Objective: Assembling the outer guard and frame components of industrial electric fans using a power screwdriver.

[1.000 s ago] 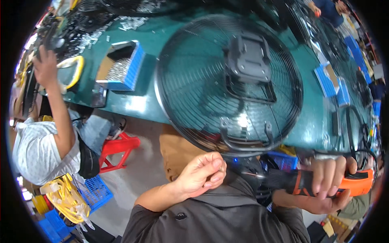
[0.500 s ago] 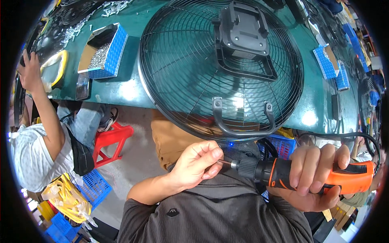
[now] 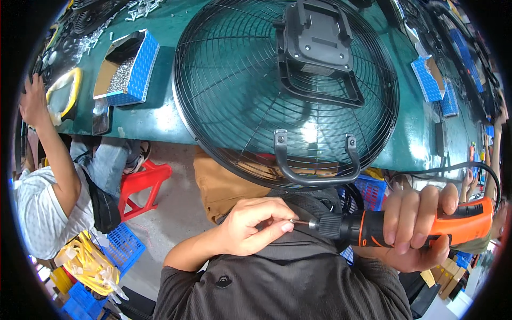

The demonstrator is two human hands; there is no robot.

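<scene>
My right hand (image 3: 413,229) is wrapped round an orange and black electric screwdriver (image 3: 368,228), held level in front of my chest with its bit pointing left. At the bit's tip, the thumb and forefinger of my left hand (image 3: 250,226) pinch a small screw (image 3: 293,221). Beyond my hands a round black wire fan guard (image 3: 229,101) lies over the table's near edge. A black handle (image 3: 320,178) is fixed on its near side, and a square black housing (image 3: 318,48) with a bracket (image 3: 320,98) sits toward its far side.
The green table (image 3: 160,125) carries a blue box of screws (image 3: 140,80) on the left and more blue boxes (image 3: 428,80) on the right. Another person (image 3: 48,197) works at left, near a red stool (image 3: 143,184). A black cord (image 3: 453,166) loops from the screwdriver.
My left hand has turned, its fingers now stretched over the thumb, and the pinched screw shows at the bit's tip. The table and fan guard sit slightly further left in view.
</scene>
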